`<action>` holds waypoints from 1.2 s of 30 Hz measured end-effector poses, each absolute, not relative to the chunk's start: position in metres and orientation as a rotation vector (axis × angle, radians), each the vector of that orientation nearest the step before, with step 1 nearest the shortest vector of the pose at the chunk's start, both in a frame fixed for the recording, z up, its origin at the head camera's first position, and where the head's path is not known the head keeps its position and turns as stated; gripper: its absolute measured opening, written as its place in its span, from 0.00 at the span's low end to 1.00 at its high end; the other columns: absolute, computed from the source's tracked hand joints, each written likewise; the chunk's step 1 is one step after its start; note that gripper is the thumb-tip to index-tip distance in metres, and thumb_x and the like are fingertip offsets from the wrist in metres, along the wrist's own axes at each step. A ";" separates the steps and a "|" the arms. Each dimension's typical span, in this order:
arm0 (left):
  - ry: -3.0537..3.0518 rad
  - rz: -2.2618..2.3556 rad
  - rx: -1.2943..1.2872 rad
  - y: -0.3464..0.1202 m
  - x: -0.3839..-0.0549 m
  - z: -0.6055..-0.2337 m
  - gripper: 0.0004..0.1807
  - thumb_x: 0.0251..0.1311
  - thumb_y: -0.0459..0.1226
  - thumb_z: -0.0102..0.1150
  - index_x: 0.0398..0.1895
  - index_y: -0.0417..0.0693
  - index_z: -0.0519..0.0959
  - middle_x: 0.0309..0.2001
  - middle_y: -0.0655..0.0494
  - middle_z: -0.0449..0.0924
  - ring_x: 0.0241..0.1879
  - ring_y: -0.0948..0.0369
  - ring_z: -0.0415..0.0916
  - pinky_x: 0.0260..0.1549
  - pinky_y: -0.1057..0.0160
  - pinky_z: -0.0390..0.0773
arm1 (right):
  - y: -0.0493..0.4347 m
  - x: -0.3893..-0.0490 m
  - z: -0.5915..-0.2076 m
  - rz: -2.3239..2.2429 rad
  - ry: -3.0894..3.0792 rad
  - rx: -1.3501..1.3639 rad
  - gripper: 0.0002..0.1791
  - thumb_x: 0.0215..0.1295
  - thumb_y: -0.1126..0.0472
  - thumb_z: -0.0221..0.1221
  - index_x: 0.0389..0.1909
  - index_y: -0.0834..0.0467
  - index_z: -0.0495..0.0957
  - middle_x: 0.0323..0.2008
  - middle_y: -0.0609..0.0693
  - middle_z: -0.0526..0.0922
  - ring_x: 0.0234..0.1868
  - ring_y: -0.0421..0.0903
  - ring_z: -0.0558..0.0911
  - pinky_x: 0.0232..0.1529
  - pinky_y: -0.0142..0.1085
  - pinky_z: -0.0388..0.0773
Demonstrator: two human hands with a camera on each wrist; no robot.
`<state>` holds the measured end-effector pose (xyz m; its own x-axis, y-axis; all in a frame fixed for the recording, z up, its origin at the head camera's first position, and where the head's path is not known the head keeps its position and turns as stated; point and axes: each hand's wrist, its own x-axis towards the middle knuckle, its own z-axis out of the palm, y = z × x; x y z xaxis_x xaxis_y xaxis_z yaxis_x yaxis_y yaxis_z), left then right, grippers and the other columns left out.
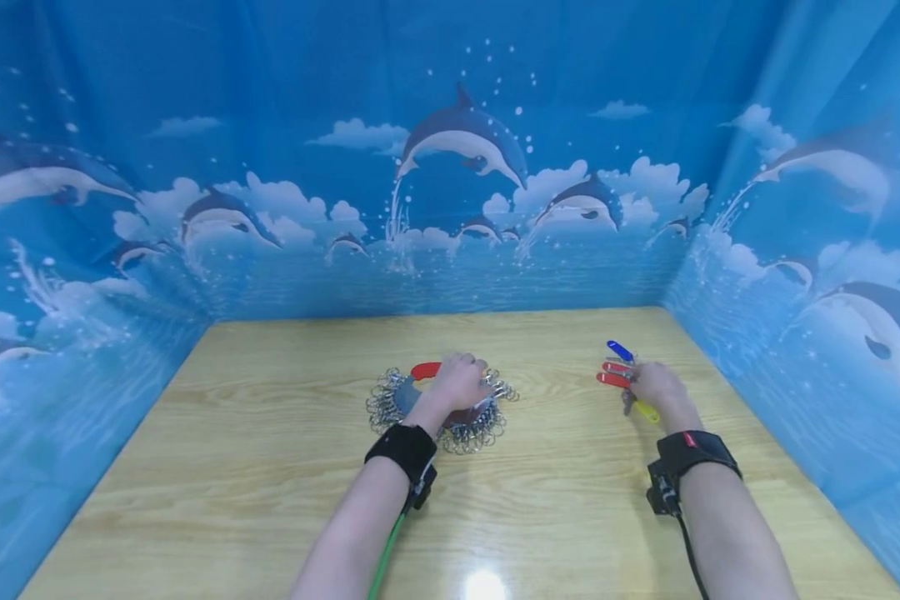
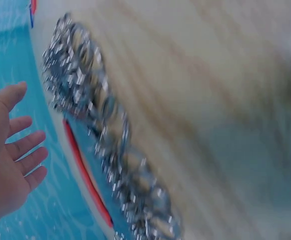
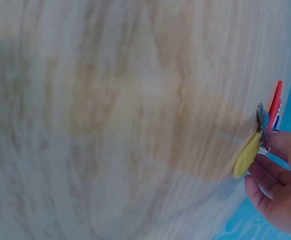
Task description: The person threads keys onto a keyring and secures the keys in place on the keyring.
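My left hand (image 1: 459, 385) is over a round bundle of metal clasps and split rings (image 1: 468, 435), which has grey and red parts in its middle. In the left wrist view, the left hand (image 2: 15, 157) has its fingers spread and loosely bent, holding nothing, beside the metal rings (image 2: 80, 75). At the right, my right hand (image 1: 658, 387) pinches a bunch of keys with coloured tags: a blue tag (image 1: 620, 351), red tags (image 1: 612, 380) and a yellow tag (image 1: 647, 411). The right wrist view shows a small ring (image 3: 265, 146) between thumb and fingers.
The wood-patterned table (image 1: 285, 467) carries both groups of things. A blue curtain printed with dolphins (image 1: 330, 108) surrounds its back and sides. Black straps with small cameras (image 1: 401, 450) sit on both wrists, with cables trailing along the forearms.
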<state>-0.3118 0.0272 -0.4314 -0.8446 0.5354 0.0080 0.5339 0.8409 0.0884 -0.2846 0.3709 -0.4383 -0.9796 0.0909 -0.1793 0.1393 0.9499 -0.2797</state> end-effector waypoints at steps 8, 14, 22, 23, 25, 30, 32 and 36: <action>2.981 0.034 0.919 0.046 -0.300 -0.441 0.26 0.65 0.56 0.44 0.59 0.53 0.72 0.54 0.53 0.71 0.60 0.55 0.62 0.60 0.55 0.56 | 0.371 -0.282 -0.439 -0.472 2.947 0.226 0.09 0.59 0.65 0.57 0.36 0.67 0.74 0.36 0.63 0.77 0.35 0.57 0.75 0.37 0.51 0.71; 2.996 -0.002 0.970 0.052 -0.294 -0.450 0.21 0.64 0.53 0.48 0.55 0.55 0.75 0.52 0.54 0.71 0.56 0.55 0.63 0.55 0.57 0.59 | 0.365 -0.281 -0.441 -0.453 2.973 0.298 0.29 0.59 0.65 0.56 0.60 0.71 0.61 0.47 0.72 0.65 0.44 0.65 0.70 0.41 0.56 0.70; 3.058 -0.031 0.974 0.055 -0.294 -0.451 0.13 0.62 0.45 0.54 0.47 0.55 0.79 0.49 0.56 0.73 0.50 0.58 0.66 0.50 0.59 0.62 | 0.365 -0.288 -0.446 -0.435 3.026 0.201 0.09 0.60 0.67 0.54 0.39 0.67 0.73 0.35 0.63 0.74 0.36 0.58 0.74 0.34 0.51 0.71; 3.060 -0.035 0.974 0.055 -0.294 -0.451 0.12 0.62 0.45 0.54 0.46 0.55 0.79 0.49 0.56 0.73 0.49 0.58 0.66 0.50 0.60 0.62 | 0.365 -0.288 -0.446 -0.444 3.024 0.200 0.08 0.61 0.67 0.53 0.38 0.68 0.73 0.33 0.62 0.74 0.35 0.57 0.74 0.34 0.50 0.71; 3.063 -0.037 0.970 0.055 -0.294 -0.450 0.12 0.61 0.44 0.55 0.46 0.55 0.80 0.49 0.56 0.73 0.49 0.58 0.66 0.51 0.59 0.62 | 0.365 -0.288 -0.445 -0.462 3.017 0.205 0.07 0.63 0.68 0.51 0.37 0.69 0.73 0.32 0.62 0.74 0.34 0.56 0.74 0.34 0.49 0.71; 3.066 -0.055 0.975 0.057 -0.294 -0.451 0.11 0.62 0.44 0.54 0.44 0.54 0.80 0.45 0.57 0.74 0.46 0.59 0.66 0.49 0.60 0.63 | 0.366 -0.286 -0.442 -0.483 2.991 0.232 0.07 0.62 0.69 0.50 0.36 0.70 0.73 0.31 0.62 0.75 0.33 0.55 0.75 0.35 0.47 0.72; 3.071 -0.067 0.980 0.059 -0.294 -0.453 0.11 0.63 0.44 0.53 0.43 0.53 0.80 0.42 0.57 0.73 0.44 0.59 0.66 0.48 0.60 0.63 | 0.367 -0.285 -0.441 -0.514 2.993 0.241 0.07 0.61 0.70 0.50 0.34 0.70 0.73 0.31 0.62 0.76 0.31 0.54 0.75 0.32 0.44 0.72; 3.086 -0.093 0.984 0.062 -0.295 -0.456 0.10 0.62 0.43 0.54 0.41 0.52 0.80 0.40 0.57 0.72 0.42 0.59 0.65 0.46 0.61 0.64 | 0.368 -0.284 -0.439 -0.603 3.022 0.265 0.08 0.61 0.70 0.48 0.36 0.71 0.73 0.33 0.64 0.76 0.31 0.54 0.74 0.31 0.43 0.71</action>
